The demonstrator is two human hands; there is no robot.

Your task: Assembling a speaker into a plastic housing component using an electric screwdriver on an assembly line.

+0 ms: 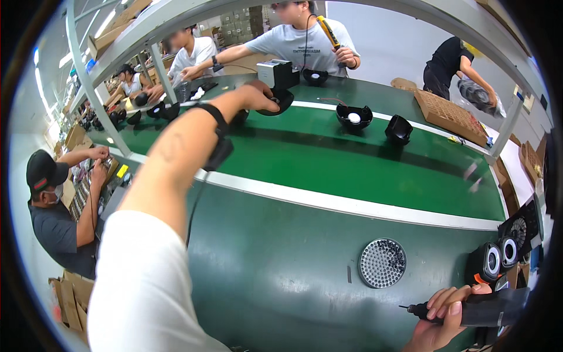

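Note:
My left arm stretches far across the green conveyor belt (328, 167). At its far edge, my left hand (257, 97) grips a black rounded plastic shell (282, 102); its fingertips are partly hidden. Another dark shell (240, 117) shows just under my wrist. My right hand (444, 314), at the lower right, is wrapped round a black electric screwdriver (489, 307), whose thin bit points left above the green tabletop (281, 264). Left of and beyond that bit lies a round metal screw tray (382, 263) with many small holes, dark screws sitting mostly on its right side.
Two black shells (354, 118) (399, 129) stand on the belt. Black round-fronted speakers (487, 263) stand at the right edge. A metal frame post (97, 105) rises at left. Across the belt, a co-worker holds a yellow-black screwdriver (328, 32); a brown divided tray (451, 117) lies nearby.

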